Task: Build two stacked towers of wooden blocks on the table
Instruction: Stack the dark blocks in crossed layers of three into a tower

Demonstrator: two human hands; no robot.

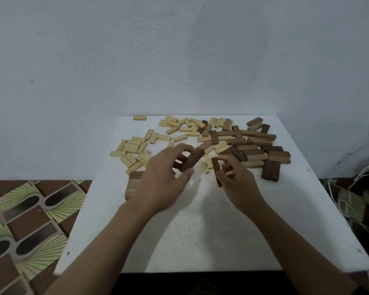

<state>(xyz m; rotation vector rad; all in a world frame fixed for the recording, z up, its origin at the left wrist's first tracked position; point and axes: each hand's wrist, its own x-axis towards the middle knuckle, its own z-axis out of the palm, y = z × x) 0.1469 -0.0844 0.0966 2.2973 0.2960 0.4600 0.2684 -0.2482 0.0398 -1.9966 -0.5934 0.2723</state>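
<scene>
My left hand (164, 179) reaches out over the white table (200, 231), blurred, with its fingers curled round a dark block (193, 159). My right hand (237, 184) pinches a second dark block (216, 169), tilted on end. My left hand partly hides a low stack (134, 182). Loose blocks (254, 145) lie scattered beyond.

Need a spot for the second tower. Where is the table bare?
Bare table: the near half, between the forearms, and at right in front of the dark blocks. Crowded: the far half, light blocks left, dark right. A started tower stands by the left hand.
</scene>
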